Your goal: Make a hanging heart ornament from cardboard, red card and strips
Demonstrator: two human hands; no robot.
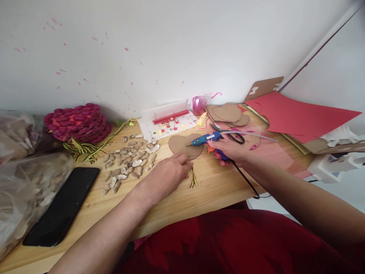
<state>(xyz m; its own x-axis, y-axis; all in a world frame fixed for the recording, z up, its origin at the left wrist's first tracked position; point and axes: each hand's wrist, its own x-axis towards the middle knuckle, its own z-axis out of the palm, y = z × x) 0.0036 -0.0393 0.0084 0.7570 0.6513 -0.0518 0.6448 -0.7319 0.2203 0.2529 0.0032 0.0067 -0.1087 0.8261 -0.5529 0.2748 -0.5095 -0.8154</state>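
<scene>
My right hand (228, 148) is wrapped round a blue hot glue gun (201, 139), with a clear glue stick (256, 136) sticking out of its back. The gun's nozzle points left, over a brown cardboard heart (177, 144) lying on the table. My left hand (171, 173) is at the lower edge of the heart, fingers pinched on a small bundle of yellow-green cords (193, 179). The cord ends hang out below the fingers; their upper part is hidden. Peanut shells (132, 156) lie scattered to the left of the heart.
Black scissors (236, 136) and stacked cardboard hearts (226, 113) lie behind the gun. Paper stars (171, 125), a pink cup (199, 104) and red card (296, 114) sit farther back. A phone (62, 207), plastic bag (42, 182) and stacked magenta pieces (76, 122) are at left.
</scene>
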